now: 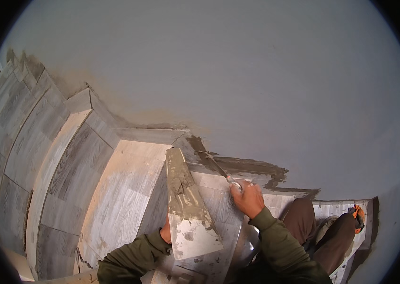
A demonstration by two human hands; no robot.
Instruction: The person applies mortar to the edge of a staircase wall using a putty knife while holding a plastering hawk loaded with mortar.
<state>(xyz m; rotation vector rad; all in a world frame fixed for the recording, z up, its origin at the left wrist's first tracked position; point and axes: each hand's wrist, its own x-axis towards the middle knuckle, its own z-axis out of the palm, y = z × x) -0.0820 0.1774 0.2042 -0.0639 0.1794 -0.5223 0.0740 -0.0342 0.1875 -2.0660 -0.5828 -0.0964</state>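
My right hand (pixel 248 198) is closed around the handle of a small putty knife (pixel 219 169). Its narrow blade points up and left, with the tip at wet grey mortar (pixel 252 166) smeared on the wall above the stair skirting tiles. My left hand (pixel 165 233) shows only partly beside a tapering pale board (pixel 194 239) and holds it from below; its fingers are hidden behind it. A thick layer of mortar (pixel 179 182) covers the board's narrow far half, while bare patches show at the wide near end.
Grey wood-look tiled steps (pixel 74 184) descend along the left, with skirting tiles (pixel 145 136) zigzagging against the large grey wall (pixel 256 85). My bent knees (pixel 301 217) are at lower right. An orange and black item (pixel 358 217) lies beyond them.
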